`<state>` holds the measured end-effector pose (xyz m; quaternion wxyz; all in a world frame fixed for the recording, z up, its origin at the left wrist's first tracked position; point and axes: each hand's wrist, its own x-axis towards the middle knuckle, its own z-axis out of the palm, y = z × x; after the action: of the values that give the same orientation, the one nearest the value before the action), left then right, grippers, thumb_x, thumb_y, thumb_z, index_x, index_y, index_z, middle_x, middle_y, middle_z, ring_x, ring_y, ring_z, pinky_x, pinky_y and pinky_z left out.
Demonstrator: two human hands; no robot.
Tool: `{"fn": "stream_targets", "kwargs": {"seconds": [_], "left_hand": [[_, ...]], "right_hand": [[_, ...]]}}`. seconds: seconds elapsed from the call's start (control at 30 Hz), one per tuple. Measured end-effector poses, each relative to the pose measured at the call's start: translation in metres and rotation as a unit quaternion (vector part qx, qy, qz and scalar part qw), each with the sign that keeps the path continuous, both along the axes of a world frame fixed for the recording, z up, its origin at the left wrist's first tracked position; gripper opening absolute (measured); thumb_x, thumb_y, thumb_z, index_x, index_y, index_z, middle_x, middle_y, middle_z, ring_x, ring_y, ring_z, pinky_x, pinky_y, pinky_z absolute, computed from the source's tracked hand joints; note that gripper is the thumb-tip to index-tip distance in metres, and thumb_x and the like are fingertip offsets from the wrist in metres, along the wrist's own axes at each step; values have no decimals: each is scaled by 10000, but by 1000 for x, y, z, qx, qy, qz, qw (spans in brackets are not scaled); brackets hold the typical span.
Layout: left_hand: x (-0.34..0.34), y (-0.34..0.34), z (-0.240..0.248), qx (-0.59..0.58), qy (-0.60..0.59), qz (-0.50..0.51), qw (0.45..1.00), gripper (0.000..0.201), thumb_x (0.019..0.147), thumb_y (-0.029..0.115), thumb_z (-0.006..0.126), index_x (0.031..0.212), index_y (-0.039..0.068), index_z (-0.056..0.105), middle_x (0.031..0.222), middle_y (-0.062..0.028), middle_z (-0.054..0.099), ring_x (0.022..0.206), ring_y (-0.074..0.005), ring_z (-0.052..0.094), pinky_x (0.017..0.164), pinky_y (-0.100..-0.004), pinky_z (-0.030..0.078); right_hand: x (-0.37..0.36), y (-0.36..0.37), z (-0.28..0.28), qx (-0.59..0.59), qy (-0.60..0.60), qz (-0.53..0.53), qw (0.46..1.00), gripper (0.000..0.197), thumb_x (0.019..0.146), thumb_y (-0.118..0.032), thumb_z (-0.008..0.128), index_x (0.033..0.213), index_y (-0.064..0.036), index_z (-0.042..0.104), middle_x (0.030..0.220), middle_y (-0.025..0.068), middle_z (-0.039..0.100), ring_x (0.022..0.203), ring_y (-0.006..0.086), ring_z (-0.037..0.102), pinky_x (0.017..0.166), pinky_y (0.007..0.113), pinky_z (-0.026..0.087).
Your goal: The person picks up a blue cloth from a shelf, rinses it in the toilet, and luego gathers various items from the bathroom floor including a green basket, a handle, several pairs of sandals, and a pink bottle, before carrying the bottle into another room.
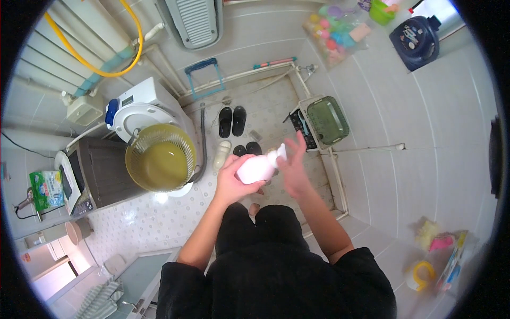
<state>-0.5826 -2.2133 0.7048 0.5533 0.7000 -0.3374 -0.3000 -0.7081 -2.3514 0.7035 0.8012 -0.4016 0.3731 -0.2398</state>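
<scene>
A pale pink pump bottle [255, 169] with a white pump head [277, 154] lies tilted in front of me, its top pointing right. My left hand [228, 178] is closed around the bottle's body from the left. Beside the pump head is my right hand [296, 173], slightly blurred, with its fingers apart and one finger stretched upward. Its fingertips are very near the pump; whether they touch it, I cannot tell.
A yellow-green basket [160, 158] sits by a white washing machine [151, 109] on the left. Black slippers [232, 122] and pale slippers [221, 154] lie on the tiled floor. To the right stands a rack with a green basin [328, 120]. A dark blue jug [415, 42] is at upper right.
</scene>
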Motion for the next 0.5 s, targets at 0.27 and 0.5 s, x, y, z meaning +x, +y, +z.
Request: {"fn": "stream_targets", "kwargs": {"seconds": [0.27, 0.5], "left_hand": [[6, -3, -15, 20, 121, -69, 990, 654, 733, 216, 835, 1315, 46, 591, 1013, -41, 577, 934, -156, 572, 850, -284, 473], [18, -11, -20, 16, 424, -72, 903, 471, 924, 235, 671, 1328, 17, 567, 1234, -98, 637, 1093, -171, 607, 945, -300, 476]], "right_hand": [[-34, -57, 2, -601, 108, 251, 751, 483, 745, -269, 787, 1184, -143, 632, 1150, 29, 637, 1185, 242, 533, 1139, 500, 202], [-28, -72, 41, -635, 64, 363, 679, 408, 750, -300, 775, 1107, -148, 650, 1105, 0, 662, 1111, 194, 583, 1156, 514, 157]]}}
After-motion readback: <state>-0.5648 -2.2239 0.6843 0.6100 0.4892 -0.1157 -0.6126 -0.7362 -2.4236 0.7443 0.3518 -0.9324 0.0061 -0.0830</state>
